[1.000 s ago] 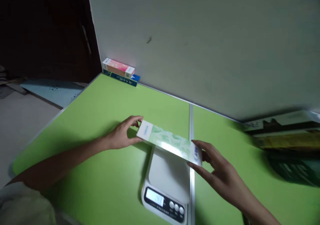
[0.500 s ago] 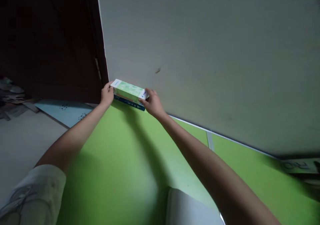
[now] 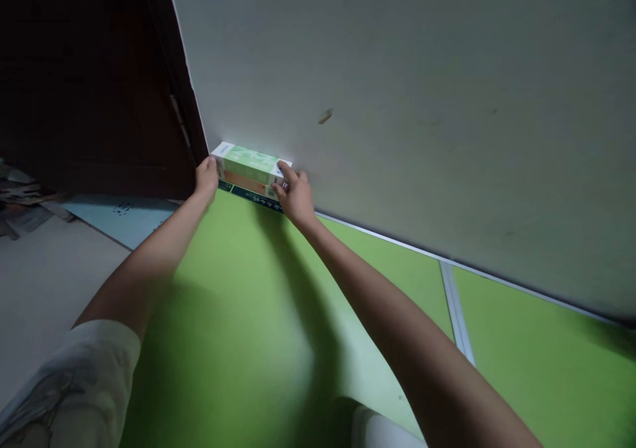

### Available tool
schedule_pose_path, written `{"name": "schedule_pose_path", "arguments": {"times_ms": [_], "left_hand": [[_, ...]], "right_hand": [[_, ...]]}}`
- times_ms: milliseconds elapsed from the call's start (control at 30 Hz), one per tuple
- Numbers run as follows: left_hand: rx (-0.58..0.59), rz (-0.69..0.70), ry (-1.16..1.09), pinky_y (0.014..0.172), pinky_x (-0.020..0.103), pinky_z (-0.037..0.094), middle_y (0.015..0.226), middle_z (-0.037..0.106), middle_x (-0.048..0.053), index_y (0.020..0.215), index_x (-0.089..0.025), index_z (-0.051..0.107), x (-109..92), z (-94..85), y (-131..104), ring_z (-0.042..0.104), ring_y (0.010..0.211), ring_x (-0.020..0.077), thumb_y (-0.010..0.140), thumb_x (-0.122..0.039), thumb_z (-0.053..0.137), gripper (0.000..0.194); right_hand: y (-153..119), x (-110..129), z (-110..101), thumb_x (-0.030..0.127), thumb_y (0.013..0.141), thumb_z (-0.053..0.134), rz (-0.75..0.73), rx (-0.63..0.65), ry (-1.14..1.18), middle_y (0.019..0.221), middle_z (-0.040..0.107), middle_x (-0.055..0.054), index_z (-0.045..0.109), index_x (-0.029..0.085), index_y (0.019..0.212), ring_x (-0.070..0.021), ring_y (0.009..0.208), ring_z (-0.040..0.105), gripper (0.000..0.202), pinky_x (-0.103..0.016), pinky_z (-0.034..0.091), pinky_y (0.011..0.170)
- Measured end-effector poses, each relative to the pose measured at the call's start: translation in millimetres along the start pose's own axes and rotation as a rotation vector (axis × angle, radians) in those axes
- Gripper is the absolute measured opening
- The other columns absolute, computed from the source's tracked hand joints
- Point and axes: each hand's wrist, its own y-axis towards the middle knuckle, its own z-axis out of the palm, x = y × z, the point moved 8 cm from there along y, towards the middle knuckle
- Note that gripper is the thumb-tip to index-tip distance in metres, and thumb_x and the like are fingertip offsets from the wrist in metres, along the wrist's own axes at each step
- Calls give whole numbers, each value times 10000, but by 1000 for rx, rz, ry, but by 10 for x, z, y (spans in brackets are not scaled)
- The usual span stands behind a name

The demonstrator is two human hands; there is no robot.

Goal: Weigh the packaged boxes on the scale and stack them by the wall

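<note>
A long green-and-white carton (image 3: 251, 162) with an orange band low on its front lies at the foot of the wall. Beneath it shows the front of a dark blue box (image 3: 251, 197) with pale lettering. My left hand (image 3: 205, 177) is closed against the carton's left end, its fingertips partly hidden. At the other end, my right hand (image 3: 297, 193) grips the carton's corner, a finger on top and the thumb on the front. The blue box's right end is hidden by that hand.
Behind the boxes rises a grey wall (image 3: 397, 116) with a small scuff. A dark door (image 3: 99, 103) stands at left. The bright green surface (image 3: 238, 289) has a pale strip (image 3: 456, 312) across it, and a light blue board (image 3: 109, 216) lies beyond its left edge.
The carton sits closer to the wall, and more of the blue box's front shows under it. My right hand has shifted its fingers onto the carton's top corner. The view has moved slightly.
</note>
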Motion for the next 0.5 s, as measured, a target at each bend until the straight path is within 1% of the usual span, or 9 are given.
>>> {"name": "schedule_pose_path", "arguments": {"times_ms": [67,133,267,333,400,433,467,500], "left_hand": [[-14,9,10,729,257,501,731,607,12,724,-188,586,-2,-9,16,615,804,177,909,-438,560,312],[-20,16,26,753,264,497,735,600,13,732,-188,583,-2,-13,18,608,809,177,920,-437,547,314],[-8,16,75,817,293,507,814,642,32,801,-188,604,16,-6,11,627,867,190,926,-458,524,308],[3,4,111,865,338,514,862,667,52,843,-188,617,-4,-3,10,643,911,213,933,-458,493,310],[8,-3,154,942,401,497,945,690,85,906,-190,631,-88,-9,-9,643,1005,249,935,-429,473,288],[4,2,177,1001,429,467,1024,691,108,952,-190,636,-160,-18,-36,621,1092,269,931,-402,478,265],[-4,15,200,1072,450,412,1137,670,132,1010,-189,637,-254,-31,-81,569,1205,284,923,-368,488,249],[-16,36,222,1140,458,335,1271,616,151,1078,-187,630,-362,-46,-153,479,1323,290,913,-332,499,256]], "right_hand": [[10,37,17,231,914,499,-34,15,-66,1140,559,-164,459,214,1447,-306,1006,620,535,-501,477,945],[9,58,32,227,920,478,-53,31,-99,1131,593,-174,432,196,1469,-331,1039,608,552,-515,473,940],[1,82,39,222,927,474,-61,60,-106,1166,636,-166,398,181,1493,-311,1049,614,573,-478,482,940],[5,105,29,218,933,483,-42,74,-116,1201,640,-158,398,190,1494,-305,1064,620,569,-465,486,939],[7,130,6,215,934,497,-11,104,-141,1200,650,-159,384,198,1501,-308,1062,630,578,-468,491,926],[2,141,-16,217,927,519,1,125,-153,1198,653,-165,360,199,1512,-309,1054,635,607,-470,495,917],[-14,151,-54,223,917,545,4,144,-163,1199,653,-175,322,196,1529,-311,1044,640,652,-472,500,907],[-44,157,-114,230,905,571,-2,153,-168,1202,651,-186,277,187,1545,-313,1038,642,706,-472,504,900]]}}
